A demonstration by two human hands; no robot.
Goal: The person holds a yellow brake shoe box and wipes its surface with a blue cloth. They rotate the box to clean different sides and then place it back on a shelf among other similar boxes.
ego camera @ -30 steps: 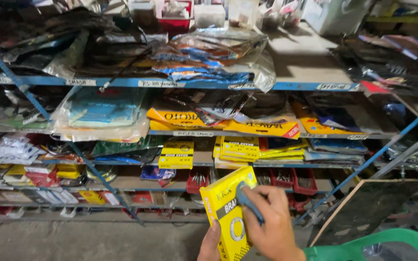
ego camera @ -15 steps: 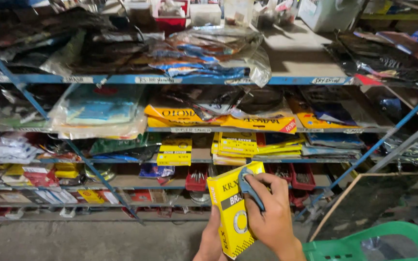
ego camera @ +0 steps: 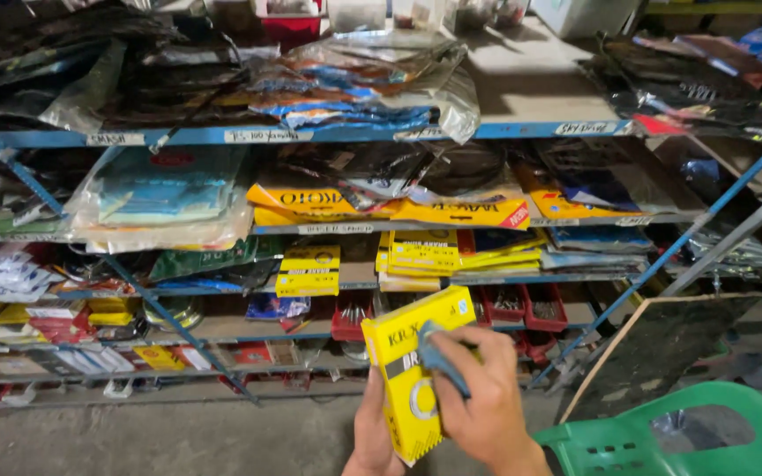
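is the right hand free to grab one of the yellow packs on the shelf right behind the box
Probably not as things stand: the right hand is pressing a blue-grey cloth onto the yellow box, which the left hand supports. The yellow packs lie unobstructed on the shelf.

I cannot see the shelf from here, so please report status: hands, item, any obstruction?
Left hand holds yellow box from below. Right hand presses blue-grey cloth on its front. Green plastic chair close at right, not touching.
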